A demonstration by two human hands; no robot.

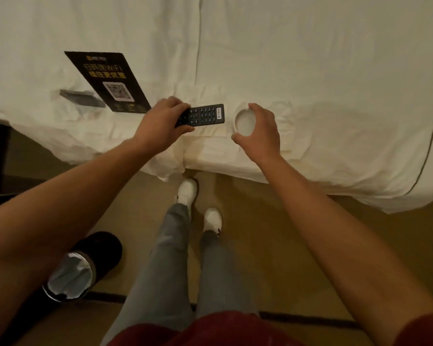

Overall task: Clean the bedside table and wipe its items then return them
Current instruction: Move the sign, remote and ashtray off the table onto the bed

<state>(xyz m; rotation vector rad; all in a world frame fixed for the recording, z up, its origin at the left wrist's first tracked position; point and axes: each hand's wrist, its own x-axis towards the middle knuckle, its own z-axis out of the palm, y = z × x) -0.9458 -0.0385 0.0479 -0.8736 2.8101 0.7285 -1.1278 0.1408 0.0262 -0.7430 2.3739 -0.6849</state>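
We're looking straight down over the edge of the bed (310, 83), its white cotton cover soft and creased, rumpled into folds along the near edge. The left hand (160, 126) is clamped on a black remote control (205, 115): a flat, slim plastic bar with rows of small keys and a pale label at its far end, thumb below and fingers over the near end, the rest sticking out to the right just over the sheet. The right hand (260, 131) is curled around a round white dish (244, 123), smooth and glossy, shallow, with a thick rim, fingers over the far rim and thumb on the near side. We can't tell whether the dish is lifted or resting on the cover. Remote and dish sit close, not touching.

To the left, a black rectangular card (110, 81) lies flat on the bedding, matte with yellow lettering and a white QR square. Its lower left corner overlaps a dark flat slab (80, 97) pressed into the sheet; too blurred for us to name.

Below, we see grey trousers, white shoes (188, 192) on a tan floor, and a red top at the bottom edge. At lower left stands a round bin (70, 278) with a metal rim and a shiny, wrinkled plastic liner.
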